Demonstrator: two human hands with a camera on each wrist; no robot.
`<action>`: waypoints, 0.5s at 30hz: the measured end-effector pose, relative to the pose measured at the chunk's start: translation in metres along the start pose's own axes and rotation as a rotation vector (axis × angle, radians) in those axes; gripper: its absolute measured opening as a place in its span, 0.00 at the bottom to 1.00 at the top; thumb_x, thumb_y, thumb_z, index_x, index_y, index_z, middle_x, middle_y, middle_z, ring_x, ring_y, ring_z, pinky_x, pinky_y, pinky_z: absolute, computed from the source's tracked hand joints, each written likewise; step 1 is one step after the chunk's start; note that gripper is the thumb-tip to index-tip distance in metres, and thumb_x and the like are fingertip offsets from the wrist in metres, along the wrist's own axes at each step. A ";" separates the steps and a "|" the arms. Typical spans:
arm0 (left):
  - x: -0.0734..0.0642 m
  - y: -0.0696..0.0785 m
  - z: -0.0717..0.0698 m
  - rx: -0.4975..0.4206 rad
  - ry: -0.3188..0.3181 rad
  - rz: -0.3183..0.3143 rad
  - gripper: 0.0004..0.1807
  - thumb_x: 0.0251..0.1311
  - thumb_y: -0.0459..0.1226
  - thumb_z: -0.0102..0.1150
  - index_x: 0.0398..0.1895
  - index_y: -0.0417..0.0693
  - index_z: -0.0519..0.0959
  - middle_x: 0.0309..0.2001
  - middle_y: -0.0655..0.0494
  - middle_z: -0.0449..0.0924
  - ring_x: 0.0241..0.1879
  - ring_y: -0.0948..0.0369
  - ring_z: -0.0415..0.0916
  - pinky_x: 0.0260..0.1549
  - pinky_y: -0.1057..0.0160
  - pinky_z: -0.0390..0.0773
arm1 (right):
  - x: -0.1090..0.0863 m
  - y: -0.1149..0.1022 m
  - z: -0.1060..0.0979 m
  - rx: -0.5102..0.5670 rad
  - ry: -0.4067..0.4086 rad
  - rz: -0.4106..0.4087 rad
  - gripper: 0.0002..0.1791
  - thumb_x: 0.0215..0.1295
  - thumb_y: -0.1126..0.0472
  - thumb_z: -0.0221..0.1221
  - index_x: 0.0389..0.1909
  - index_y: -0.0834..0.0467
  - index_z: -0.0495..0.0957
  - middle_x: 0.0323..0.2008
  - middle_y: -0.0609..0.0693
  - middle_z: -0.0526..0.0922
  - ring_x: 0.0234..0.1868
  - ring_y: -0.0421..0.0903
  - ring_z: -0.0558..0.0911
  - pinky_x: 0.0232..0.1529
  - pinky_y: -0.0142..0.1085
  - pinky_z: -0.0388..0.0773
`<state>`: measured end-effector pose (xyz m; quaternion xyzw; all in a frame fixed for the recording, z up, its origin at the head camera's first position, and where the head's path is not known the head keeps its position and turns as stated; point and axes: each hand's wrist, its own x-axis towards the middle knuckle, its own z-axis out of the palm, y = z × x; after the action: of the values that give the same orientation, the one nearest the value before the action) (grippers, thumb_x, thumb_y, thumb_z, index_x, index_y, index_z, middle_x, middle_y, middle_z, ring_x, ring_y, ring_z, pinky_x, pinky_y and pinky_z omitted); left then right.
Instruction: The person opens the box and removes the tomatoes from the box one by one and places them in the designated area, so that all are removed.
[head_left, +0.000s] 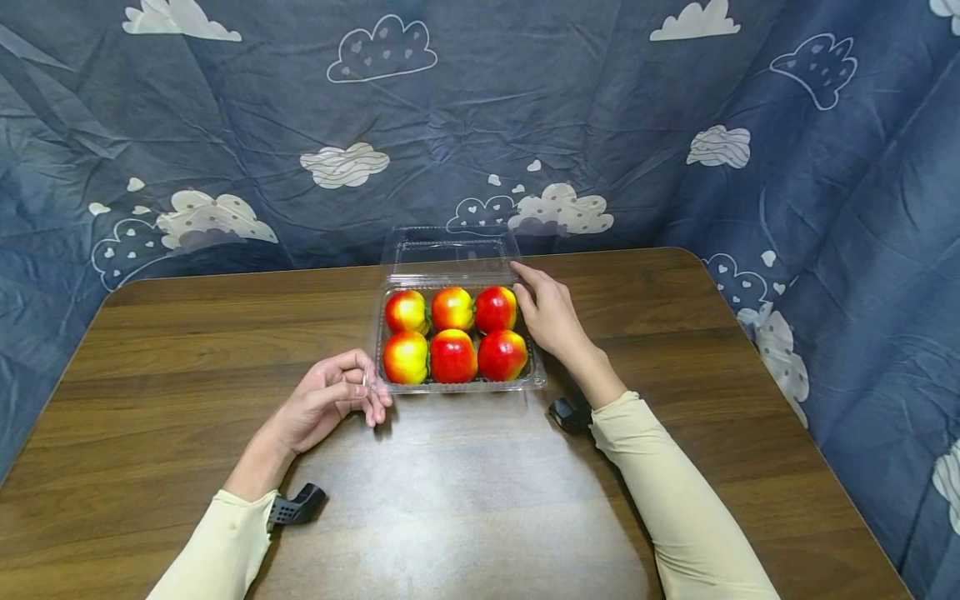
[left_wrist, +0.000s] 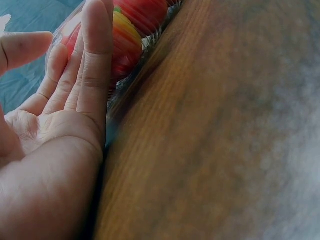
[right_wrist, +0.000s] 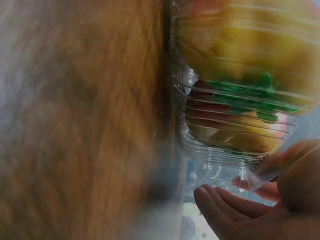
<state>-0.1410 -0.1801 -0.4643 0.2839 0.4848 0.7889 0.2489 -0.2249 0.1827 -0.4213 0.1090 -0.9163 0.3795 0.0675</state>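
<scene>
A clear plastic clamshell container [head_left: 465,387] lies on the table with its lid [head_left: 450,250] raised at the back. Several round red-and-yellow fruits [head_left: 453,356] fill it in two rows, and green leaves show on some in the right wrist view. At the front left corner is my left hand [head_left: 326,396], palm turned inward, its extended fingers [left_wrist: 95,65] beside the container wall and its thumb apart. My right hand [head_left: 551,312] is at the back right, where thumb and index finger pinch the container's plastic edge [right_wrist: 255,180] near the hinge.
The brown wood-grain table [head_left: 450,500] runs up to a blue cloud-patterned cloth [head_left: 480,125] behind it and along the right. Black wrist devices sit on the left wrist [head_left: 298,505] and the right wrist [head_left: 570,414], low over the tabletop.
</scene>
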 end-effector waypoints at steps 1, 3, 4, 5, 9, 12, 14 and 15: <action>0.000 0.000 0.000 0.002 0.003 -0.003 0.11 0.71 0.19 0.38 0.47 0.34 0.71 0.44 0.41 0.88 0.37 0.51 0.88 0.37 0.60 0.89 | 0.000 0.001 0.000 0.003 -0.004 -0.001 0.26 0.81 0.61 0.53 0.76 0.61 0.69 0.73 0.61 0.74 0.74 0.59 0.74 0.77 0.53 0.68; 0.000 0.001 0.001 0.003 0.011 -0.011 0.11 0.71 0.20 0.38 0.47 0.34 0.71 0.44 0.41 0.88 0.37 0.51 0.88 0.37 0.60 0.89 | 0.000 0.003 0.000 0.008 -0.009 -0.010 0.26 0.82 0.60 0.53 0.76 0.60 0.69 0.74 0.60 0.73 0.74 0.59 0.73 0.77 0.53 0.67; 0.000 0.002 0.002 0.005 0.012 -0.013 0.11 0.71 0.20 0.38 0.47 0.34 0.71 0.44 0.41 0.88 0.37 0.51 0.88 0.37 0.60 0.89 | 0.000 0.004 0.000 0.010 -0.013 -0.013 0.26 0.82 0.60 0.52 0.77 0.59 0.69 0.75 0.59 0.73 0.75 0.58 0.73 0.78 0.53 0.66; 0.000 0.002 0.002 0.005 0.013 -0.014 0.11 0.70 0.20 0.38 0.47 0.34 0.70 0.44 0.41 0.88 0.37 0.51 0.88 0.37 0.60 0.89 | 0.001 0.005 0.000 0.011 -0.017 -0.017 0.26 0.83 0.59 0.51 0.77 0.59 0.68 0.75 0.59 0.72 0.75 0.57 0.73 0.78 0.52 0.66; 0.000 0.003 0.003 0.007 0.010 -0.020 0.12 0.70 0.19 0.37 0.47 0.34 0.70 0.44 0.41 0.87 0.35 0.51 0.88 0.35 0.61 0.88 | 0.001 0.008 0.000 0.026 -0.039 -0.032 0.26 0.84 0.58 0.50 0.78 0.58 0.67 0.76 0.57 0.71 0.76 0.56 0.72 0.79 0.51 0.64; -0.001 0.003 0.003 0.011 0.011 -0.024 0.11 0.70 0.20 0.37 0.47 0.34 0.70 0.43 0.41 0.87 0.33 0.52 0.87 0.34 0.62 0.88 | 0.001 0.008 0.000 0.037 -0.047 -0.036 0.26 0.84 0.58 0.49 0.78 0.58 0.66 0.76 0.58 0.71 0.77 0.56 0.71 0.79 0.51 0.64; -0.001 0.003 0.003 0.012 0.014 -0.024 0.11 0.71 0.20 0.37 0.47 0.35 0.70 0.43 0.41 0.87 0.33 0.52 0.88 0.33 0.62 0.88 | 0.001 0.008 0.001 0.041 -0.047 -0.040 0.26 0.84 0.58 0.49 0.78 0.59 0.66 0.76 0.58 0.71 0.76 0.57 0.71 0.79 0.52 0.64; -0.001 0.003 0.003 0.013 0.014 -0.022 0.11 0.71 0.20 0.37 0.47 0.35 0.70 0.43 0.41 0.88 0.33 0.52 0.88 0.34 0.62 0.88 | 0.001 0.008 0.001 0.041 -0.045 -0.044 0.26 0.84 0.58 0.49 0.78 0.59 0.66 0.76 0.58 0.71 0.76 0.57 0.71 0.79 0.52 0.64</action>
<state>-0.1385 -0.1802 -0.4603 0.2746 0.4947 0.7850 0.2523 -0.2279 0.1876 -0.4274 0.1390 -0.9071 0.3939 0.0528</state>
